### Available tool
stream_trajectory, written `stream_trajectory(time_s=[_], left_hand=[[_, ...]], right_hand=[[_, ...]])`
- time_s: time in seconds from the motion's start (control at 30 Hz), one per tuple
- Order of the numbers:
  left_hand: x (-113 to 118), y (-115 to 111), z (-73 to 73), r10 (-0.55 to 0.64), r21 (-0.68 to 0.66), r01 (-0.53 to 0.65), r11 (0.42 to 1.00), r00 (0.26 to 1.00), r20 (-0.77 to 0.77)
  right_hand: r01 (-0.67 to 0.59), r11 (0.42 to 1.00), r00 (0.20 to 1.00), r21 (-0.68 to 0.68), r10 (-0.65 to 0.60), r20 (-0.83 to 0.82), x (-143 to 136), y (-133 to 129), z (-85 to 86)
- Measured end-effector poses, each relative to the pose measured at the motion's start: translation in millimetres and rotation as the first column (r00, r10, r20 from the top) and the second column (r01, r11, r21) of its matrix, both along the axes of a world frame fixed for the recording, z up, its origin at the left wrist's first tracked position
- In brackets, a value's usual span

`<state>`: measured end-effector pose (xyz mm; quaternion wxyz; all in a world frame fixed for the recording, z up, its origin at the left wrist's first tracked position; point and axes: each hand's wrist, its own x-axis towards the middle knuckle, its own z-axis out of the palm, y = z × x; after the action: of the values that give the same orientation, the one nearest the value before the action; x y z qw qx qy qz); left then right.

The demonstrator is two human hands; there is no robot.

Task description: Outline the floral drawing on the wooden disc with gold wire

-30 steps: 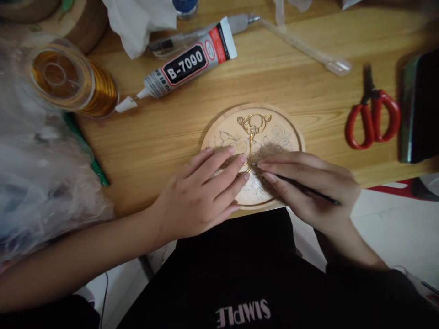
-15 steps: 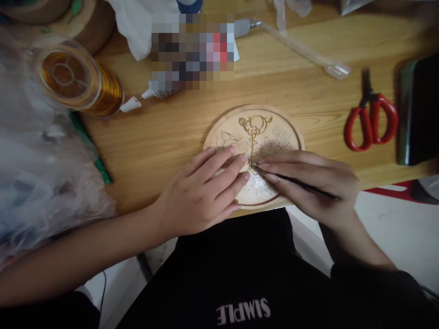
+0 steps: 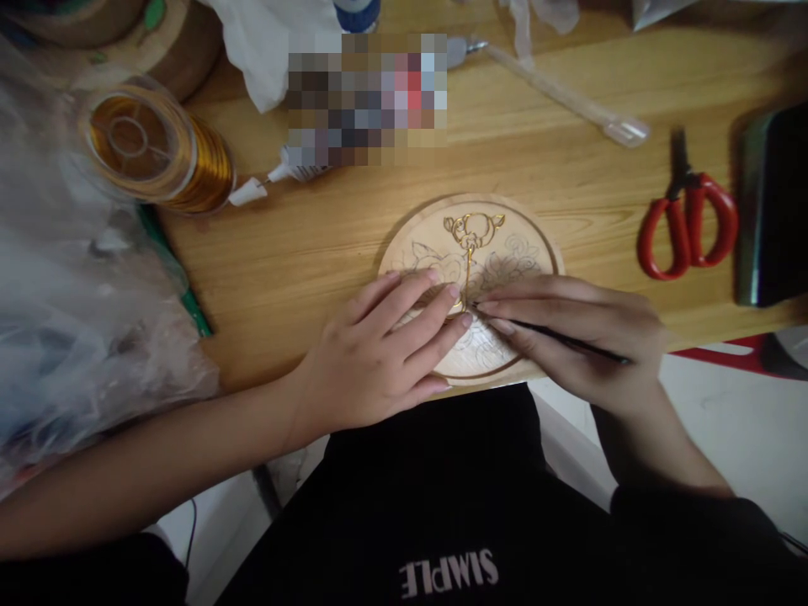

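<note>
Saw SIMPLE in pale capitals point(image 3: 449, 574), upside down, across the black shirt point(image 3: 435, 480) on the near side. Made out perhaps a few dark letters, too small to read, on the tube point(image 3: 306, 162) at far left; found its label otherwise pixelated.

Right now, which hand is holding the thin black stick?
The right hand grips the thin black stick; the left hand lies palm down on the round wooden board without one.

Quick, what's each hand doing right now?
Left hand: open, fingers spread on the disc.
Right hand: closed, holding a thin dark tool.
</note>
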<state>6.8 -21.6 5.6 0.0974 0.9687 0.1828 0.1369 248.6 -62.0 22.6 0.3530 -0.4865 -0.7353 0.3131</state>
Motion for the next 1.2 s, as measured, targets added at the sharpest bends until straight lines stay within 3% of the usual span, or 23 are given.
stream_trajectory(time_s=[0.33,0.63,0.93,1.2], left_hand=[[-0.1,-0.1,0.1,0.009,-0.013,-0.009,1.0,1.0,0.01],[0.2,0.0,3.0,0.005,-0.017,-0.005,1.0,1.0,-0.018],[-0.2,1.0,2.5,-0.01,0.007,0.01,1.0,1.0,-0.024],[0.3,0.0,-0.4,0.002,-0.009,-0.002,1.0,1.0,0.01]], right_hand=[[0.054,0.998,0.998,0.014,-0.054,0.04,-4.4,-2.6,2.1],[-0.036,0.999,0.999,-0.006,0.036,-0.015,1.7,2.3,0.8],[-0.046,0.999,0.997,-0.012,0.045,-0.06,4.3,3.8,-1.7],[0.061,0.998,0.996,0.01,-0.06,-0.062,-1.7,4.7,0.1]])
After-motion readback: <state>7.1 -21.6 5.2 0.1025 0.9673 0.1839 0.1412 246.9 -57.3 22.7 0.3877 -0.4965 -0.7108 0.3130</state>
